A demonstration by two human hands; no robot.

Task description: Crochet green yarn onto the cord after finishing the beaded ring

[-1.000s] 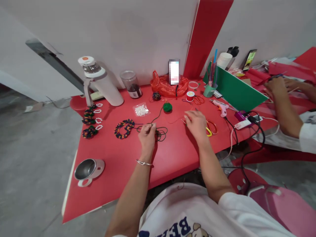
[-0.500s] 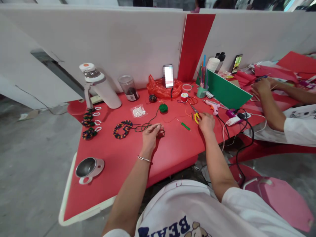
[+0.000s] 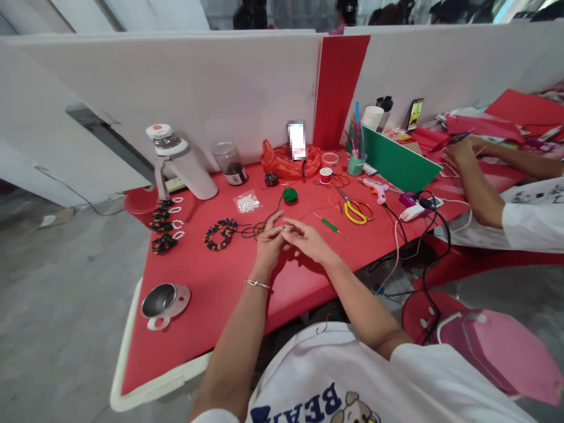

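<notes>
My left hand [image 3: 269, 242] is closed in a pinch over the table's middle, with dark green yarn [image 3: 252, 231] running into it. My right hand [image 3: 307, 239] meets it, thumb and forefinger at the left fingertips; whatever they pinch is too small to make out. Left of my hands lies a braided multicoloured yarn ring [image 3: 220, 234]. Beyond them is a green yarn ball [image 3: 289, 195]. A green-handled crochet hook [image 3: 329, 224] lies right of my hands, and yellow-and-red-handled scissors [image 3: 355, 212] rest farther right.
A cup [image 3: 166, 305], a flask [image 3: 189, 170], a jar [image 3: 230, 164] and a bead packet [image 3: 247, 202] stand or lie leftward. At the back is a red bag [image 3: 275, 161]; rightward, a glue gun [image 3: 376, 189], power strip [image 3: 420, 208] and green board [image 3: 396, 158]. A co-worker's hands [image 3: 462, 150] are far right.
My right hand has left the scissors, which now lie on the table, and has moved left to meet my left hand. The left hand stays nearly in place.
</notes>
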